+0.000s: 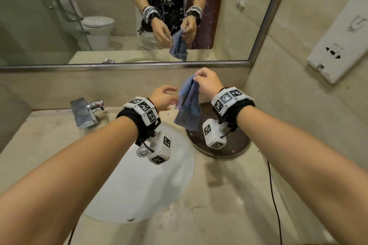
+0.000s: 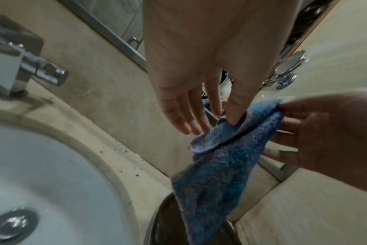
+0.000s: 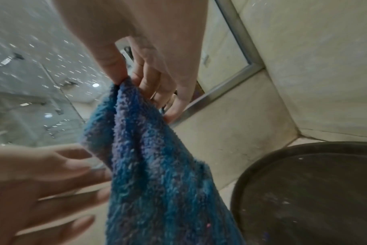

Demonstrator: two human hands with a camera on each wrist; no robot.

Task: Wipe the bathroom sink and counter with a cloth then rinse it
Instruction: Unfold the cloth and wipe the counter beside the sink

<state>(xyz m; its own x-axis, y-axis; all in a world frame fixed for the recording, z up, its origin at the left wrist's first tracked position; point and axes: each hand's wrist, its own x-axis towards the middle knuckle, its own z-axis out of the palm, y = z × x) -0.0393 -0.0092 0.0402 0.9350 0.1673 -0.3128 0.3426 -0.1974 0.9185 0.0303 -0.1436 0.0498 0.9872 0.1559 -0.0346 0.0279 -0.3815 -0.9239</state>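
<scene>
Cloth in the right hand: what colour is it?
The cloth is mottled blue with purplish patches, clearest in the right wrist view.

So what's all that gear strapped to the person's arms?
Both forearms are bare. Each wrist has a black strap ringed with white blocks printed with black square codes, left and right. A white coded box hangs under each, left and right, with a thin black cable.

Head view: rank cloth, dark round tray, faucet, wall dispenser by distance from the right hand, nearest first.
1. cloth: pinched in the right hand, hanging below it.
2. dark round tray: on the counter beneath.
3. faucet and wall dispenser: far left and far right; too close to call.
</scene>
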